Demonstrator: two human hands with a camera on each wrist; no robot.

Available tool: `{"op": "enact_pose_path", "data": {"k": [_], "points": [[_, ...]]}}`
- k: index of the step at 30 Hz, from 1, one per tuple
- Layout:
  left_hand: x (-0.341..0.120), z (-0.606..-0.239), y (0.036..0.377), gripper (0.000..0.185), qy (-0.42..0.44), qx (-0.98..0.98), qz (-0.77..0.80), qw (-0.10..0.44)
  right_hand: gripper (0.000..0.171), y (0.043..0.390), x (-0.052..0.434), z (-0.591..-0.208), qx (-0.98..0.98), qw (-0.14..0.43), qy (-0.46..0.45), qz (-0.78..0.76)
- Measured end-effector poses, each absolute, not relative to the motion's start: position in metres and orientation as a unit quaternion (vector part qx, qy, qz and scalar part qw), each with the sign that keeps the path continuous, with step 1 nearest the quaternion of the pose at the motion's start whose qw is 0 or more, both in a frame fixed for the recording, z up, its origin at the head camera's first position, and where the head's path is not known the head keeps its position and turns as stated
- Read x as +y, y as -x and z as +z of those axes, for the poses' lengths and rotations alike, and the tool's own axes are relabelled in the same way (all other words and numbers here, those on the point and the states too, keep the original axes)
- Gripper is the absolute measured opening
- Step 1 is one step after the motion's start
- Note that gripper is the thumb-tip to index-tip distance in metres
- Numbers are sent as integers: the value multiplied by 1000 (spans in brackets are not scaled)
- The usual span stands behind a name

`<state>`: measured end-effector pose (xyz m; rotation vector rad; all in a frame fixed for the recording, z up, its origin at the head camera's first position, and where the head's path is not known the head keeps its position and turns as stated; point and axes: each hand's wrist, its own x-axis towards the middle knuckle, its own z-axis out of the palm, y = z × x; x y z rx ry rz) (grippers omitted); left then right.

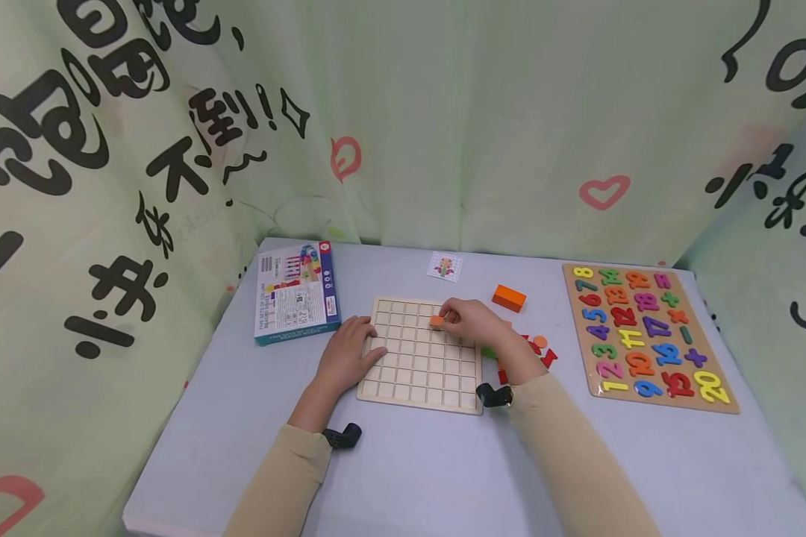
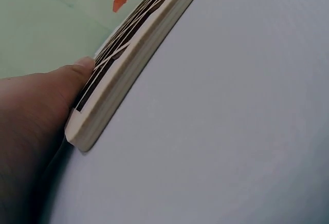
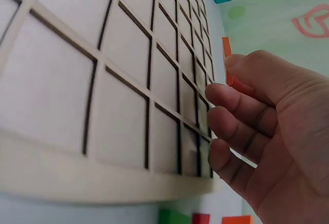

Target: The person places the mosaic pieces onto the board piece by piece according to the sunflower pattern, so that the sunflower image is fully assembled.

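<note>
A wooden grid board (image 1: 416,365) with square cells lies on the table in front of the person. The left hand (image 1: 346,350) rests at its left edge, thumb reaching over the frame and the other fingers spread along the side. Above the far part of the board, the right hand (image 1: 472,321) pinches a small orange piece (image 1: 436,321) between thumb and fingertips. In the right wrist view that orange piece (image 3: 226,47) shows beyond the thumb, while the other fingers curl near the cells. Part of the board's right side is hidden under the right hand.
Red, green and orange pieces (image 1: 536,347) lie right of the board, partly behind the right forearm. An orange block (image 1: 509,298) and a small picture card (image 1: 445,266) sit farther back. A boxed set (image 1: 295,294) stands left; a number puzzle board (image 1: 651,339) lies right.
</note>
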<state>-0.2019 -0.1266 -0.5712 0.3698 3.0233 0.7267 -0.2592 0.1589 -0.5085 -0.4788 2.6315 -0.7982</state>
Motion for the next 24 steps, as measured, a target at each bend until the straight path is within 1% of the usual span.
{"op": "enact_pose_path", "data": {"k": [6, 14, 20, 24], "points": [[-127, -572, 202, 39, -116, 964, 238, 5, 25, 260, 147, -516, 934, 156, 164, -277], [-127, -573, 201, 39, -119, 963, 243, 6, 23, 262, 141, -523, 940, 150, 147, -269], [-128, -571, 200, 40, -121, 963, 242, 4, 23, 260, 135, -522, 944, 153, 131, -260], [-128, -570, 201, 40, -121, 963, 240, 5, 22, 259, 132, -522, 949, 139, 128, -252]]}}
